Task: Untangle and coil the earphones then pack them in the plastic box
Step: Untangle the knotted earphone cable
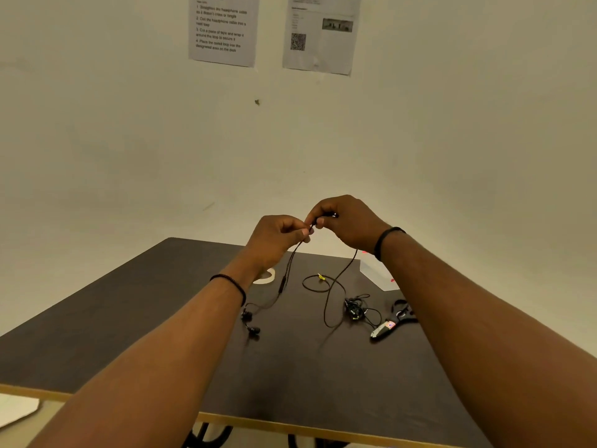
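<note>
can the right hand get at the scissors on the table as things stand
Probably not at once. The right hand is raised and pinching the earphone cable together with the left hand. The scissors lie uncovered just below the right forearm, so after releasing the cable the way looks free.

A dark table (135,321) with a pale wooden edge fills the lower half of the view, and a cream wall (129,140) rises behind it. On the table at about 4 o'clock from its middle lie black-handled scissors (392,320), blades toward the viewer, with a red-and-white sticker on them; a partly hidden roll of pale tape (266,277) sits near 12 o'clock. At 12 o'clock on the wall hang two printed sheets side by side, a numbered instruction sheet (223,29) and a sheet with a QR code (321,33).
</note>
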